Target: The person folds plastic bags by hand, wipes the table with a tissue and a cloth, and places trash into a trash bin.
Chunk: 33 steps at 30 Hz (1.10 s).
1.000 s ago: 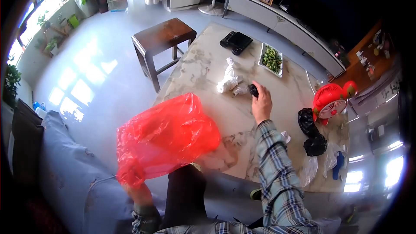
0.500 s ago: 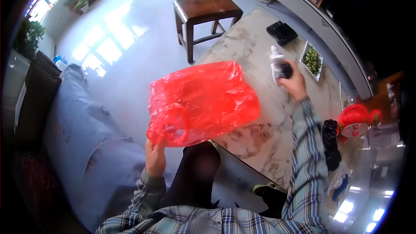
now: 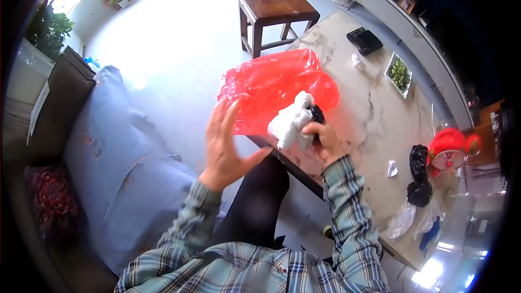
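My right hand [image 3: 327, 142] is closed around a bunched white plastic bag [image 3: 293, 121] and a black crumpled piece [image 3: 315, 113] that looks like another bag. Behind them, a red plastic bag [image 3: 271, 78] lies spread over the near left edge of the marble-patterned table [image 3: 361, 122]. My left hand [image 3: 223, 149] is open, its fingers stretched up and the thumb pointing right. Its fingertips are close to the red bag's lower left corner; whether they touch it I cannot tell.
Along the table are a black box-like object [image 3: 364, 40], a white tray of green pieces [image 3: 399, 75], crumpled white bits [image 3: 392, 169], black bags [image 3: 418, 176], a clear bag [image 3: 401, 221] and a red fan [image 3: 448, 148]. A wooden stool [image 3: 279, 8] and a covered sofa [image 3: 127, 168] stand nearby.
My left hand has let go of the red bag, which now rests over the table edge. My right hand has come left and nearer with the white and black bundle.
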Available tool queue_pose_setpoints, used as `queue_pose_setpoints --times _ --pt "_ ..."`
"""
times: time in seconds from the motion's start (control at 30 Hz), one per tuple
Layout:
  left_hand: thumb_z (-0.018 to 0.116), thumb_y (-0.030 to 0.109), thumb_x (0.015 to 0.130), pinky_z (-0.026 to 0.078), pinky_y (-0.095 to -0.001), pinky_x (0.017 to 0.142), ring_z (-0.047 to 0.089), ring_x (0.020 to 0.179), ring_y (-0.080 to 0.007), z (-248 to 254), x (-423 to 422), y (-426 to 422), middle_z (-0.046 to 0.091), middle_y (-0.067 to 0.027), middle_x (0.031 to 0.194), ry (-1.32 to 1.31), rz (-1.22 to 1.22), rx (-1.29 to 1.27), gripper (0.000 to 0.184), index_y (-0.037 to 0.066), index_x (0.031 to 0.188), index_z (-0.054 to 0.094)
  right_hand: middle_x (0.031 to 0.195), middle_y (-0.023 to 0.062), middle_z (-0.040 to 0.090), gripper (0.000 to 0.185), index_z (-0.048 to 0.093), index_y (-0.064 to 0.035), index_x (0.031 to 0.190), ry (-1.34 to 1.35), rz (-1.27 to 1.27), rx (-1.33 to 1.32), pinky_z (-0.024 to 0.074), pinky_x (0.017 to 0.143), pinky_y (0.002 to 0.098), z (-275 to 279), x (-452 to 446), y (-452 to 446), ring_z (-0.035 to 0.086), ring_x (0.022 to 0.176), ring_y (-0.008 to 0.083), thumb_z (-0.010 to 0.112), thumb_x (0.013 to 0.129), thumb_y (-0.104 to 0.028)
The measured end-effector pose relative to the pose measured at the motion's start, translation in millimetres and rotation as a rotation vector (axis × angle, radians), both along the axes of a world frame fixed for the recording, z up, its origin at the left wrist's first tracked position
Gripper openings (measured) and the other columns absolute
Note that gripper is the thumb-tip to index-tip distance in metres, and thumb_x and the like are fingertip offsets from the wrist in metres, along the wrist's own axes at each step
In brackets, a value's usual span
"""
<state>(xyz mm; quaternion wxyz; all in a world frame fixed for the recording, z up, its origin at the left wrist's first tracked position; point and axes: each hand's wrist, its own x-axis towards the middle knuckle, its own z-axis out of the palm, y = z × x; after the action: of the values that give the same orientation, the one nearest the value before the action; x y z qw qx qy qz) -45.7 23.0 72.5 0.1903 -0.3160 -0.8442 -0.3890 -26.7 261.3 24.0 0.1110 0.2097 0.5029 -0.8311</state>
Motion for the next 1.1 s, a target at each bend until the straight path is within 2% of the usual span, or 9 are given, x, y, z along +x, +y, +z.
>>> queue_pose_setpoints --times 0.13,0.27,0.33,0.4,0.63,0.7,0.87,1.03,1.1 --pt "0.065 0.026 0.07 0.042 -0.0392 0.083 0.053 0.098 -0.0298 -70.2 -51.8 42.7 0.053 -0.0151 0.111 -0.284 0.223 -0.399 0.058 0.01 0.121 0.043 0.078 0.0046 0.058 0.03 0.057 -0.0022 0.092 -0.089 -0.195 0.099 0.0471 0.063 0.0282 -34.0 2.8 7.6 0.056 0.074 0.0156 0.059 0.062 -0.002" --pt "0.055 0.004 0.077 0.047 -0.0292 0.066 0.06 0.07 -0.0214 -106.7 -70.9 27.1 0.06 -0.0088 0.077 -0.222 0.045 0.226 0.018 0.005 0.094 0.057 0.085 0.0048 0.057 0.041 0.055 -0.0022 0.1 0.091 -0.382 0.213 0.0467 0.069 0.0302 11.8 40.6 20.4 0.054 0.08 0.0175 0.057 0.059 0.003" --pt "0.056 0.004 0.077 0.047 -0.029 0.067 0.059 0.074 -0.0214 -86.8 -60.3 23.7 0.059 -0.0104 0.085 -0.295 0.068 0.367 0.016 0.004 0.093 0.057 0.093 0.0051 0.056 0.047 0.051 -0.0018 0.107 0.109 -0.302 0.205 0.0454 0.077 0.03 30.1 61.4 32.7 0.053 0.085 0.0177 0.054 0.06 0.004" --pt "0.061 0.011 0.074 0.047 -0.0339 0.068 0.059 0.077 -0.0257 -75.9 -54.1 23.1 0.059 -0.0121 0.091 0.057 0.328 0.032 0.022 0.005 0.095 0.057 0.1 0.0056 0.055 0.052 0.049 -0.0011 0.112 0.245 -0.354 0.078 0.041 0.088 0.031 45.9 71.0 26.3 0.053 0.093 0.02 0.052 0.061 0.005" --pt "0.061 0.01 0.072 0.047 -0.0324 0.066 0.059 0.07 -0.0247 -91.1 -66.1 17.8 0.062 -0.0069 0.077 -0.269 0.078 -0.157 0.019 0.004 0.09 0.061 0.095 0.0058 0.058 0.034 0.054 -0.0024 0.101 0.549 -0.049 -0.086 0.0436 0.082 0.031 17.5 -3.6 -41.5 0.054 0.09 0.0203 0.056 0.067 -0.002" --pt "0.057 0.006 0.077 0.047 -0.027 0.064 0.059 0.071 -0.0168 -82.3 -71.5 17.9 0.062 -0.0047 0.079 -0.567 0.024 0.389 0.017 0.003 0.093 0.061 0.087 0.0049 0.058 0.034 0.055 -0.0027 0.098 0.127 -0.079 -0.47 0.0448 0.074 0.0284 16.3 -16.7 -50.6 0.054 0.085 0.0174 0.057 0.064 0.0" --pt "0.054 0.005 0.084 0.044 -0.0181 0.067 0.054 0.077 -0.0054 -51.6 -87.0 12.5 0.06 -0.002 0.088 -0.894 -0.311 1.115 0.019 0.002 0.102 0.057 0.096 0.0074 0.054 0.049 0.048 -0.0025 0.11 0.123 0.371 0.508 0.0457 0.068 0.024 7.8 11.0 -28.3 0.054 0.085 0.0159 0.053 0.061 -0.005" --pt "0.054 0.003 0.084 0.044 -0.0194 0.072 0.054 0.082 -0.0068 -24.7 -51.8 16.0 0.059 -0.0033 0.09 -0.941 -0.452 0.764 0.015 0.0 0.099 0.055 0.077 0.0078 0.053 0.035 0.053 0.0005 0.091 0.223 0.484 0.578 0.0401 0.054 0.0266 33.3 -2.0 -42.3 0.05 0.065 0.0149 0.058 0.058 -0.01" --pt "0.052 0.002 0.084 0.044 -0.02 0.073 0.054 0.083 -0.008 -13.0 -41.0 4.5 0.058 -0.0043 0.091 -0.996 -0.415 0.802 0.017 0.0 0.101 0.053 0.067 0.0067 0.052 0.022 0.055 0.0002 0.082 0.15 0.28 0.171 0.0393 0.046 0.0275 18.6 -5.0 -45.8 0.05 0.055 0.0152 0.056 0.061 -0.006"
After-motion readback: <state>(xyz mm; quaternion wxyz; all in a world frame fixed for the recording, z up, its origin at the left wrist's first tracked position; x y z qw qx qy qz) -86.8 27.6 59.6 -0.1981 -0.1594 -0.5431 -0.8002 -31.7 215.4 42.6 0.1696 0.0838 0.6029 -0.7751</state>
